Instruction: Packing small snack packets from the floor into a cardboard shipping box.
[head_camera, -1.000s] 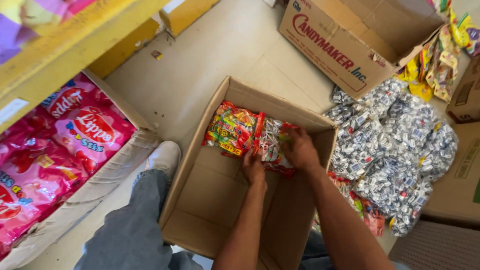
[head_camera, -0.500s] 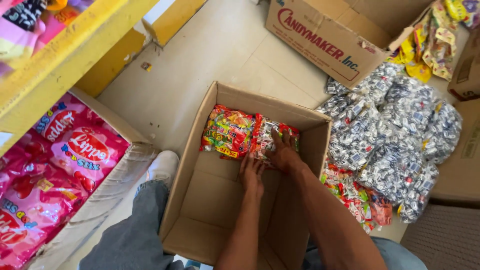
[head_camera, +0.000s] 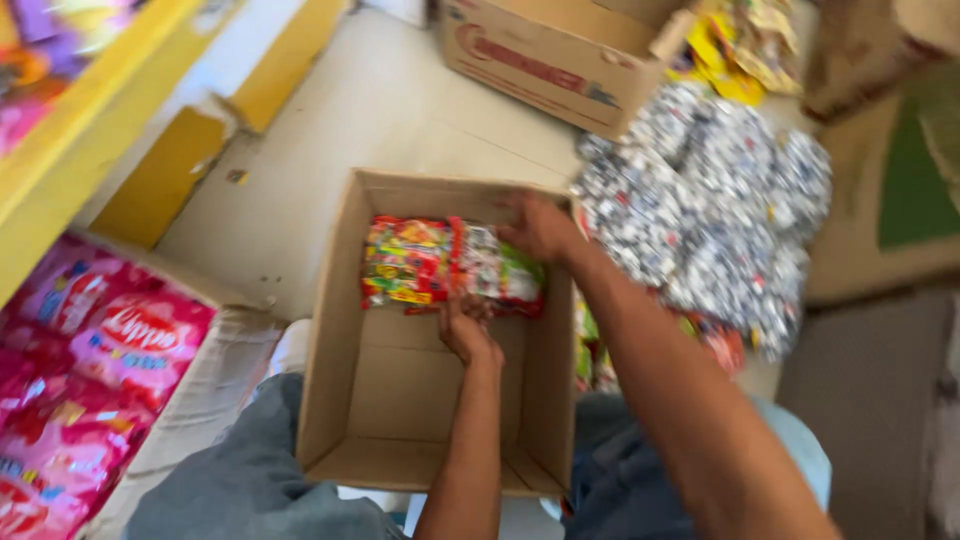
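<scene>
An open cardboard box (head_camera: 335, 330) stands on the floor between my knees. Two colourful snack packets (head_camera: 415, 262) lie side by side at its far end. My left hand (head_camera: 466, 325) rests inside the box, fingers touching the near edge of the right packet (head_camera: 500, 270). My right hand (head_camera: 540, 228) is at the box's far right corner, above that packet, fingers curled; motion blur hides whether it grips anything.
A heap of silver-wrapped packets (head_camera: 715, 200) lies on the floor right of the box. A second cardboard box (head_camera: 545, 60) stands beyond. Pink snack bags (head_camera: 100, 370) fill a tray at left, under a yellow shelf (head_camera: 90, 130). More coloured packets (head_camera: 705, 340) lie beside my right arm.
My right hand has lifted off the packets and moved toward the box's far right corner. My left hand stays on the packets. The camera view has shifted and tilted.
</scene>
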